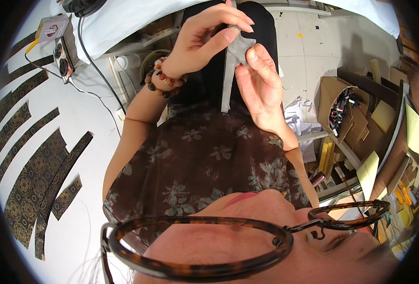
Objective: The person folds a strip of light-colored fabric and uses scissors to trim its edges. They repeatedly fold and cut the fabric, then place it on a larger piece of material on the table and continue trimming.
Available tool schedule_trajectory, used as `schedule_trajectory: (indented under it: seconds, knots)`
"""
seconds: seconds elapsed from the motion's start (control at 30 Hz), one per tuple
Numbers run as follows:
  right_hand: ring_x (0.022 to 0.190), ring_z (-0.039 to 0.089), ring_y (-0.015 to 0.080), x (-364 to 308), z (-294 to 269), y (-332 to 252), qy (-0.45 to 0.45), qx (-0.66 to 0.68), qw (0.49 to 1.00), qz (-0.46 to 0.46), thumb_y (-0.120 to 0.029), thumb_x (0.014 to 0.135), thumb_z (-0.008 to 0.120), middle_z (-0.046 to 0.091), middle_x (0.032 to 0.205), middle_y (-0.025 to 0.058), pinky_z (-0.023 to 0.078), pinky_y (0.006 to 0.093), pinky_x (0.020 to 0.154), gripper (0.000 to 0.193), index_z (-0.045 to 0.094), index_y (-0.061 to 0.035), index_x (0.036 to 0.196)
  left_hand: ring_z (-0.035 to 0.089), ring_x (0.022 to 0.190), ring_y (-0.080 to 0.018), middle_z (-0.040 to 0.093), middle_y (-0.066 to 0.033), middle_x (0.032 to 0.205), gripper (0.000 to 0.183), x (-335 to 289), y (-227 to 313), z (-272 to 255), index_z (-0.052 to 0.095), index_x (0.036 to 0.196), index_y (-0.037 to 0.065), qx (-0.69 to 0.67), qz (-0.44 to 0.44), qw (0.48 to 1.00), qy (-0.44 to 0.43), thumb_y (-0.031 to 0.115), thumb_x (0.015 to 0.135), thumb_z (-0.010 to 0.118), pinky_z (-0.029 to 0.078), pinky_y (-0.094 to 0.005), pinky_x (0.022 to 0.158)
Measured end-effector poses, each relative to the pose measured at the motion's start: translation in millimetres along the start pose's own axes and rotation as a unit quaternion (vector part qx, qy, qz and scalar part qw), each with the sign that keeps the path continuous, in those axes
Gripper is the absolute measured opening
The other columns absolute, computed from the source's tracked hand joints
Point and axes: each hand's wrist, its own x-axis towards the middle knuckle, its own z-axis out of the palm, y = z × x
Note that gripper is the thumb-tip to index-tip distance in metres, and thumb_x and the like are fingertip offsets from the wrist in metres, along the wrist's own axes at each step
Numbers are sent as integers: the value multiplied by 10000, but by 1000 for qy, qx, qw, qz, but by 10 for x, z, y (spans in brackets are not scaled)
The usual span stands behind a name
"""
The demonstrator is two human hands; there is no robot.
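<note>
- Grey strip (227,87) is sitting upper centre of the frame, between both hands, its long tail hanging toward the floral top (219,154).
- Left hand (207,40): grip is clamping the strip's upper part, thumb against fingers.
- Right hand (262,78): grip is pinching the wider, folded-looking part, thumb on top.
- Handling — strip is looking light, thin and fairly flexible, likely creasing easily; probably neither slippery nor fragile. Wider part is seeming the best hold; the tail is offering a second one.
- Cardboard box (327,102), right of frame, is standing open and holding a pile of small dark, red and white items (343,110) — too small to identify.
- Round bin (148,62), upper left of centre, is showing partly behind the bracelet arm; contents are not showing clearly.
- Tabletop (79,142), left, is carrying dark patterned pieces (34,175).
</note>
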Motion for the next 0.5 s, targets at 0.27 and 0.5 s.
schedule_trajectory:
  seconds: [0.27,0.5]
  knots:
    - [1013,595,115,-13,28,-18,-3,7,1000,6,-105,973,693,690,981,15,416,291,987,143,643,-86,840,595,1202,-307,680,-176,1206,252,29,-2,-162,707,1149,-28,-112,-28,993,-32,33,910,658,448,-402,1028]
    - [1011,606,121,-12,44,-54,-4,10,1000,23,-108,978,687,707,995,28,431,295,978,153,646,-82,833,610,1171,-293,686,-176,1206,276,86,14,-258,715,1158,-30,-105,-23,991,-76,22,890,674,465,-404,1022]
